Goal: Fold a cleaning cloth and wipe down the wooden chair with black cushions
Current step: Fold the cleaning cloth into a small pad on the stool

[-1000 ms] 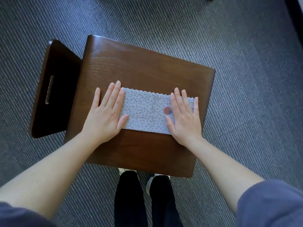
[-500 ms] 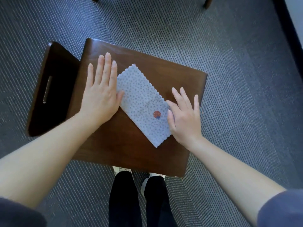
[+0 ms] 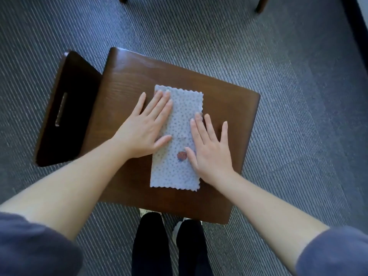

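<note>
- Your cleaning cloth (image 3: 179, 120) lies flat in the middle of the wooden chair seat (image 3: 229, 108), folded into a long strip whose short ends point toward you and away from you.
- Your left hand (image 3: 143, 128) presses flat on the strip's left edge with its fingers straight and a little spread. It grips nothing.
- Your right hand (image 3: 211, 150) lies just as flat on the right edge. Its thumb is next to the small red mark (image 3: 181, 155), and its outer fingers rest on bare wood.
- The step in hand looks like the next fold, probably near end to far end, to make a pad that fits your palm.
- Pin one end with a flat palm, pinch both corners of the other end, and carry them over together — the scalloped edges will show you whether they line up.
- Smooth from the crease outward, because the thin cloth will probably slide on the polished wood if you push sideways.
- The wiping is not yet begun, and the backrest (image 3: 69, 108) at your left is untouched.
- No black cushion shows from here.
</note>
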Available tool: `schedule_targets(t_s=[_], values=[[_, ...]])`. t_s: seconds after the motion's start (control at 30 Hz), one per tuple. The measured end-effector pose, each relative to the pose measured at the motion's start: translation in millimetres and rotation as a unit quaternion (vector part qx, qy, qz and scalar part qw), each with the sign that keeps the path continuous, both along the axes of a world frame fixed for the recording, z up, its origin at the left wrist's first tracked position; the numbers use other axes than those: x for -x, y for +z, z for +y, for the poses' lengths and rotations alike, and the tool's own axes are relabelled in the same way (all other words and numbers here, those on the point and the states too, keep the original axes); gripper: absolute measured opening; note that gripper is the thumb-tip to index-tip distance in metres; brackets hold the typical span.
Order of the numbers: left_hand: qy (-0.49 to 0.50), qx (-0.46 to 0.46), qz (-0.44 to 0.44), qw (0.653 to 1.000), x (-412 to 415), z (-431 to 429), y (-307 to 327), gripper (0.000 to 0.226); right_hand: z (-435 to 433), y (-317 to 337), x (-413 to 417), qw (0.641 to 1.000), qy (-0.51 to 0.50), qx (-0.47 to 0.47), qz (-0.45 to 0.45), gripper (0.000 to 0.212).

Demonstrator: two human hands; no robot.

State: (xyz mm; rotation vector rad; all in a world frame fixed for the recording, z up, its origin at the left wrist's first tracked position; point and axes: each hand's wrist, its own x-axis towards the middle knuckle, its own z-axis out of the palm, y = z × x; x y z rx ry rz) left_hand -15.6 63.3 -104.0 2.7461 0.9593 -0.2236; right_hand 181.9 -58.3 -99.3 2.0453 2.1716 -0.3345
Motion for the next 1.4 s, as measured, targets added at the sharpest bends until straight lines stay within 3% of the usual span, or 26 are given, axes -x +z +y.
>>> schedule_targets(t_s=[0.27, 0.47, 0.63, 1.27, 1.4], values=[[0.089, -0.010, -0.012, 0.996, -15.4, -3.6, -3.6, 0.077, 69.5, -4.2, 1.3, 1.000, -0.021, 0.000, 0.011, 0.071], [0.105, -0.015, -0.020, 0.994, -10.0, -7.5, -3.9, 0.080, 61.0, 1.7, -7.2, 0.999, -0.035, 0.001, -0.008, 0.073], [0.045, -0.030, -0.052, 0.997, 11.9, -47.6, 2.5, 0.076, 10.7, 2.3, 10.9, 1.000, 0.022, -0.014, 0.009, 0.074], [-0.002, -0.002, 0.031, 1.000, 33.8, -90.4, 8.7, 0.081, -36.1, 0.8, 17.0, 0.998, 0.057, 0.009, 0.013, 0.073], [-0.081, -0.011, -0.025, 0.996, 53.4, -99.8, 22.4, 0.059, -62.5, 13.0, 2.7, 0.991, 0.120, -0.036, 0.050, 0.061]])
